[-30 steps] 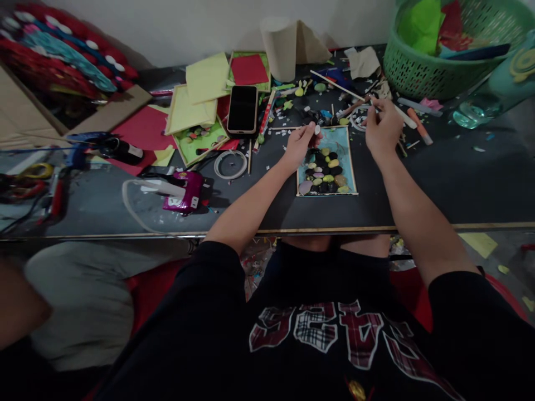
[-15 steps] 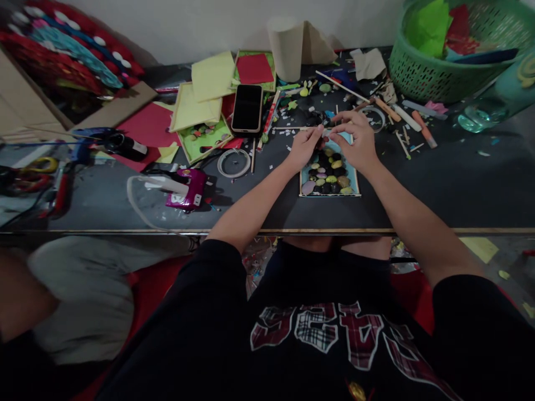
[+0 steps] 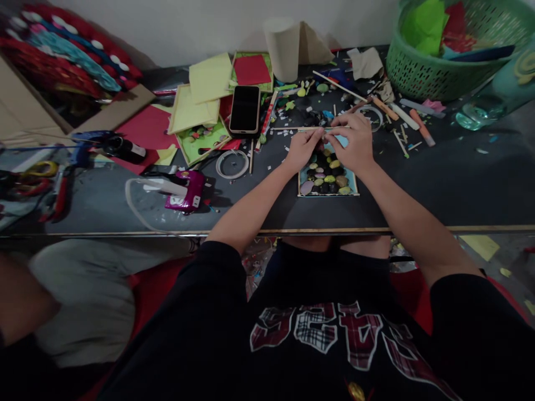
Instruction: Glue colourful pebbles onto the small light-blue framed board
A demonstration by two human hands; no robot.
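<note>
Honestly, can't tell whether your bunched fingers pinch anything over that pebble panel, probably stiff, best held at 3 and 9 o'clock.

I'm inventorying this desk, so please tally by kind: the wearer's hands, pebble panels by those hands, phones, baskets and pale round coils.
Wearer's hands (left hand, right hand): 2
Pebble panel: 1
Phone: 1
Basket: 1
Pale round coils: 2
Total: 7

Pale wall | dark-topped table | red seats | scrap-littered floor | dimly lit
</note>
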